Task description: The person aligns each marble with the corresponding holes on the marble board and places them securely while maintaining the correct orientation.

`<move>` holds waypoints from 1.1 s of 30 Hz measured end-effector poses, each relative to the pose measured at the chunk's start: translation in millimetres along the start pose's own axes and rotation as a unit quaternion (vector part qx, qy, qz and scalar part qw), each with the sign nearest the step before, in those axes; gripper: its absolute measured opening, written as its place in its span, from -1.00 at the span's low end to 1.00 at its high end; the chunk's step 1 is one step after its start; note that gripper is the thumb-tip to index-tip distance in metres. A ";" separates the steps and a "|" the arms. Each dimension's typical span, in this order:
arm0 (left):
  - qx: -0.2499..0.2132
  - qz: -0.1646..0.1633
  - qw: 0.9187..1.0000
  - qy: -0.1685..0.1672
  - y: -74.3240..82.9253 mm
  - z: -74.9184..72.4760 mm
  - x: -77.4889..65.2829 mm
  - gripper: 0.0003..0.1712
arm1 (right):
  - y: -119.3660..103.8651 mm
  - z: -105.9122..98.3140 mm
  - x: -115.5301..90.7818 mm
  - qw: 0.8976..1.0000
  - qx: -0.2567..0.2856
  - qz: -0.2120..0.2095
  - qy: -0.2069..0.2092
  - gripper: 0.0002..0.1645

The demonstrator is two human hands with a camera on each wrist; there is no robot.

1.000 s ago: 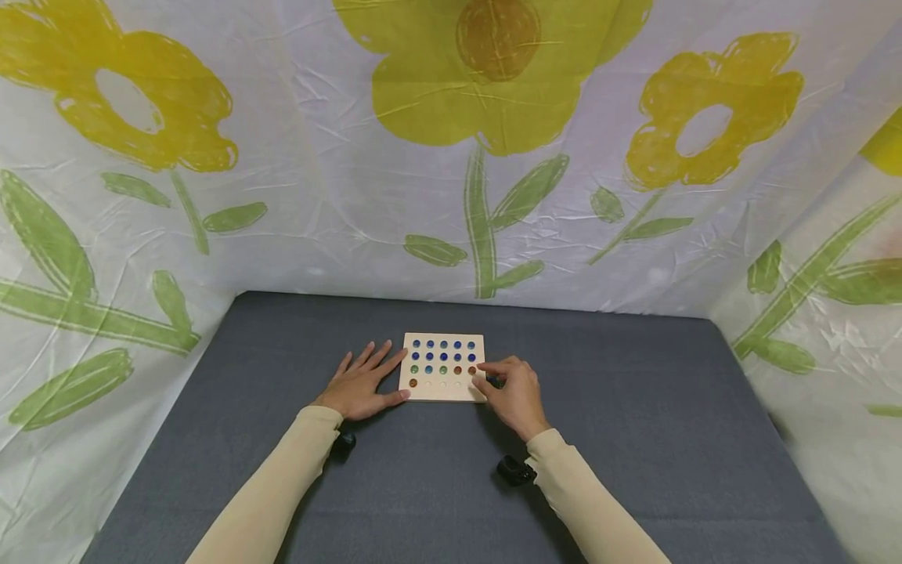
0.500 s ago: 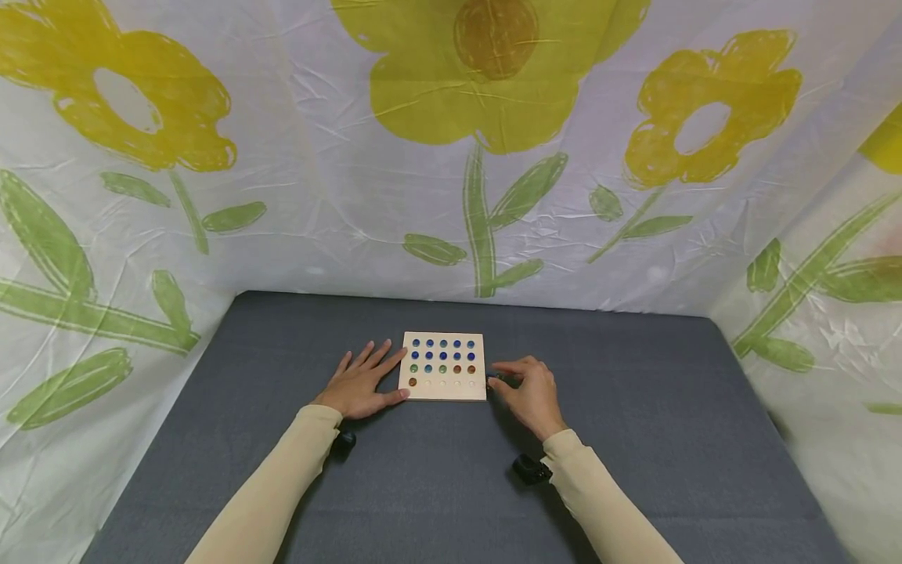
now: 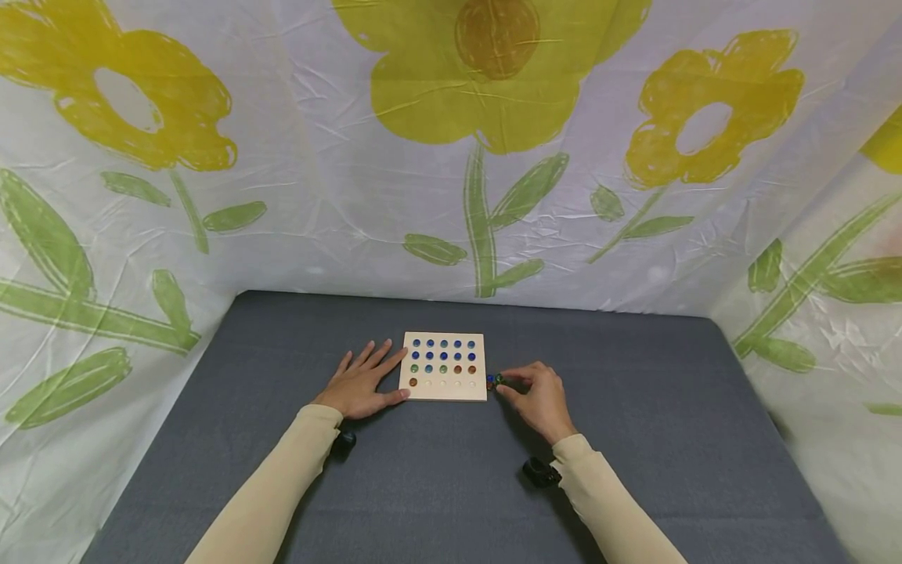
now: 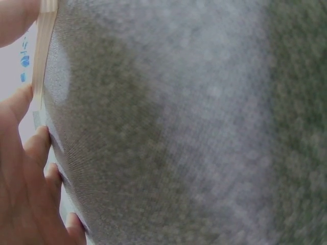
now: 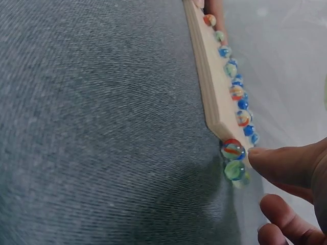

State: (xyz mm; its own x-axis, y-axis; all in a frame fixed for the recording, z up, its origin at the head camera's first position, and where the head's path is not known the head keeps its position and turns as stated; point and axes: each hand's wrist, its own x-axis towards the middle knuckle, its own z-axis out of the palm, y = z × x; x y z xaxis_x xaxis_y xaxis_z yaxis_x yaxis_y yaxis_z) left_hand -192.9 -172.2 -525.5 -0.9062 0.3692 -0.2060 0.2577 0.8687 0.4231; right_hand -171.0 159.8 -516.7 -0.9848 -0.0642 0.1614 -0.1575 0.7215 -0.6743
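A pale wooden board (image 3: 451,392) with rows of round hollows lies on the table. Blue, green and reddish-brown marbles (image 3: 444,356) fill its upper three rows; in the nearest row one brown marble (image 3: 413,382) sits at the left beside bare hollows. My left hand (image 3: 358,392) lies spread, with thumb and index finger at the board's left edge (image 4: 45,51). Several loose marbles (image 5: 234,161), red-striped, green and blue, lie against the board's right end. My right hand (image 3: 544,398) reaches over them, thumb (image 5: 276,161) close beside them and fingers apart; no marble shows pinched.
A dark grey cloth (image 3: 437,486) covers the table. Behind and at both sides hangs a white sheet (image 3: 317,196) printed with yellow flowers. Each wrist carries a small black camera, the right one (image 3: 541,472) just above the cloth.
My right hand has moved right from the board's right edge to beyond it, uncovering the edge hollows and the loose marbles there. My left hand stays in place.
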 end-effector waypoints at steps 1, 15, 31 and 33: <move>0.001 0.000 1.000 -0.001 0.1 -0.4 0.0 0.00 | 0.5 0.5 -0.5 1.000 0.000 0.002 -0.002 -0.76; 0.002 -0.014 1.000 -0.009 4.1 -3.1 -1.2 -0.03 | 4.7 9.0 -3.0 1.000 -0.006 0.006 -0.015 -0.76; 0.006 -0.013 1.000 -0.005 2.3 -2.6 -1.7 -0.02 | 6.3 7.6 -3.7 1.000 -0.014 0.005 -0.017 -0.78; 0.006 -0.013 1.000 -0.005 1.8 -2.2 -1.5 -0.02 | 6.7 7.5 -3.7 1.000 -0.014 0.005 -0.017 -0.79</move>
State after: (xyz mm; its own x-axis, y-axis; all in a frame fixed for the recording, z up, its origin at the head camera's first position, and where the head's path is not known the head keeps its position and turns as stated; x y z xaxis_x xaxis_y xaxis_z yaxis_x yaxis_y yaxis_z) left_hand -191.8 -171.9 -522.5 -0.9094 0.3496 -0.2254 0.2384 0.8821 0.4063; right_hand -169.0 159.8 -527.2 -0.9883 -0.0800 0.1298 -0.1461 0.7410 -0.6554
